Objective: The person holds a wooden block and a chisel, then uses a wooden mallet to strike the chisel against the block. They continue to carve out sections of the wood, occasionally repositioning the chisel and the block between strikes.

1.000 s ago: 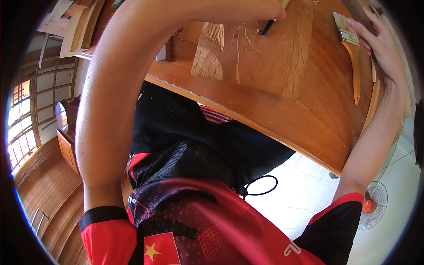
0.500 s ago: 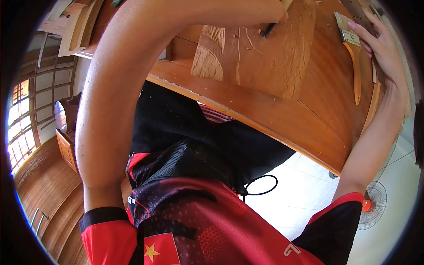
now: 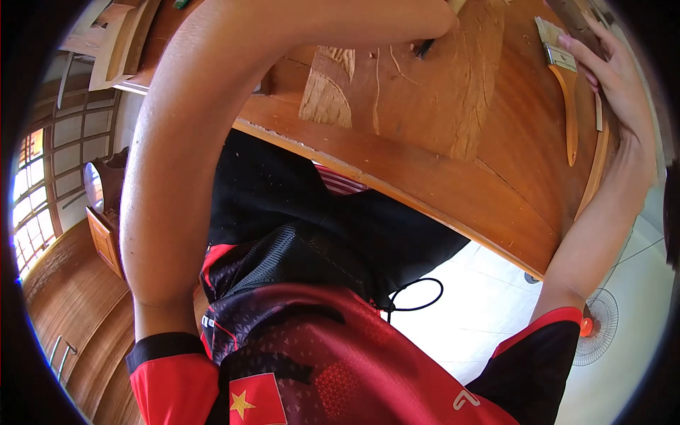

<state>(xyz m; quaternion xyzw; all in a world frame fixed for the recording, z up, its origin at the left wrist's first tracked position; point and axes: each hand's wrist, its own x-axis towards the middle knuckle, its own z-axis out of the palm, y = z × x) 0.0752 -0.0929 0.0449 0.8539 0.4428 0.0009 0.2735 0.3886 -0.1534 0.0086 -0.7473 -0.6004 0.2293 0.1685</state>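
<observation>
My left hand [image 3: 445, 21] is at the top edge of the view, bent over a brown wooden board [image 3: 439, 92] with carved lines. Its fingers are out of sight. A carving chisel shows at this hand, with a pale wooden handle above and a dark tip [image 3: 424, 48] low against the board. At the right, my right hand [image 3: 620, 78] is open with its fingers spread. Its thumb reaches the edge of a flat paintbrush [image 3: 569, 106], which has pale bristles, a metal ferrule and an orange wooden handle. A lighter carved patch [image 3: 324, 95] lies at the board's left.
Thin shavings and small chips lie about the board and the wooden tabletop [image 3: 397, 159]. Wooden pieces [image 3: 127, 53] stand at the upper left. A wooden strip [image 3: 595, 180] runs along the right edge. A fan [image 3: 596, 326] is at the lower right.
The board and its carved patch sit slightly further left in view, and the chisel tip has shifted slightly left. My right hand and the paintbrush have hardly moved.
</observation>
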